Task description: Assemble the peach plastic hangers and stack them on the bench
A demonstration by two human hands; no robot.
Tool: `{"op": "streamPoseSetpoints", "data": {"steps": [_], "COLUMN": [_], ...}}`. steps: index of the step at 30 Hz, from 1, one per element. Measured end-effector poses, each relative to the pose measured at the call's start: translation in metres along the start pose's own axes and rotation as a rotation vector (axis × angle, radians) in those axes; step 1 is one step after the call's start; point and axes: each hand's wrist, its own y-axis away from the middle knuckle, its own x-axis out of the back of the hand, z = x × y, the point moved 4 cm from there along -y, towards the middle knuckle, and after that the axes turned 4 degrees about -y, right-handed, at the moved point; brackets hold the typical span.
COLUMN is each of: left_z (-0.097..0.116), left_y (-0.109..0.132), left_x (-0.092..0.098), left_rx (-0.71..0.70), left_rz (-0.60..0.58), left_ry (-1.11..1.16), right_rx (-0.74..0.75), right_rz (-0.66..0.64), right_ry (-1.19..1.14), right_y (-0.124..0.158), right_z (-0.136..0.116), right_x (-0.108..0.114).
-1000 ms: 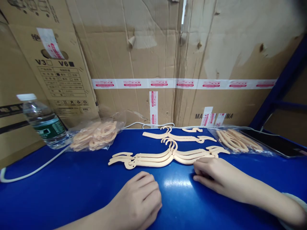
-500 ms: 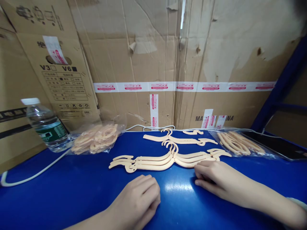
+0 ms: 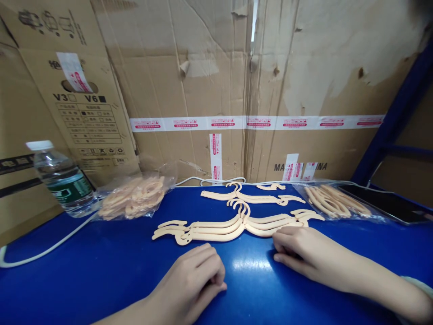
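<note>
Several cream hangers [image 3: 216, 233] lie nested on the blue table [image 3: 111, 280], their hooks pointing to the back. Behind them is another hanger [image 3: 259, 198] whose left arm has no end piece, and a small loose cream piece [image 3: 270, 186] lies farther back. My left hand [image 3: 199, 280] rests in front of the nested hangers with fingers curled and nothing visible in it. My right hand [image 3: 297, 248] is curled at the front right edge of the nested hangers, its fingertips partly hidden; whether it touches them is unclear.
Clear bags of cream parts lie at the left [image 3: 133, 198] and right [image 3: 331, 201]. A water bottle [image 3: 67, 185] stands at far left near a white cable [image 3: 50, 248]. A dark tablet-like device [image 3: 382, 205] lies at right. Cardboard [image 3: 189, 90] walls the back.
My left hand has turned slightly, its thumb tip now showing beside the curled fingers. The right hand keeps its pose, and the view has shifted a little.
</note>
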Motion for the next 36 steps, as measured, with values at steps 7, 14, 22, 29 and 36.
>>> {"op": "streamPoseSetpoints", "data": {"steps": [7,14,22,29,36], "left_z": [0.0,0.001,-0.008,-0.004,0.002], "left_y": [0.0,0.001,0.001,-0.003,-0.003], "left_x": [0.0,0.0,-0.002,0.005,0.008], "left_rx": [0.002,0.011,0.068,0.04,0.066], "left_rz": [-0.017,0.033,0.077,0.042,-0.002], "left_ry": [0.047,-0.045,-0.041,0.069,0.093], "right_rx": [0.003,0.008,0.028,-0.032,-0.233], "right_rz": [-0.001,0.002,0.046,0.205,0.458], "right_ry": [-0.008,-0.004,-0.042,-0.117,-0.031], "right_y": [0.001,0.002,0.0,-0.003,-0.021], "right_z": [0.0,-0.001,-0.001,0.017,0.077], "right_x": [-0.001,-0.001,0.001,0.017,0.042]}}
